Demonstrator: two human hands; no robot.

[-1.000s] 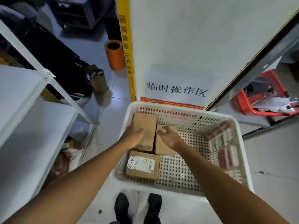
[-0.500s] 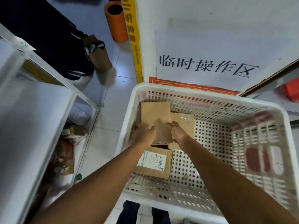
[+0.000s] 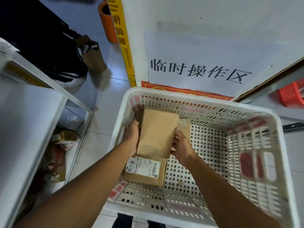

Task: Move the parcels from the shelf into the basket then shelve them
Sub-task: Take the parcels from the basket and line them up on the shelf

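A white perforated basket [image 3: 266,119] stands on the floor in front of me. Inside it, both my hands hold a plain brown cardboard parcel [image 3: 158,132] tilted up above the basket floor. My left hand [image 3: 132,135] grips its left edge and my right hand [image 3: 181,145] grips its right lower edge. Below it lies a labelled parcel [image 3: 146,170] marked A-2. A third brown parcel [image 3: 185,127] with clear tape shows partly behind the held one.
A white metal shelf [image 3: 29,112] stands at my left, with packages on its lowest level [image 3: 64,139]. A white wall panel with a printed sign [image 3: 197,69] rises behind the basket. An orange tube [image 3: 107,22], a brown bag [image 3: 92,56] and a red basket [image 3: 291,94] sit around.
My hands have closed on the upper brown parcel and lifted it off the basket floor, tilting it up. The camera has moved closer to the basket.
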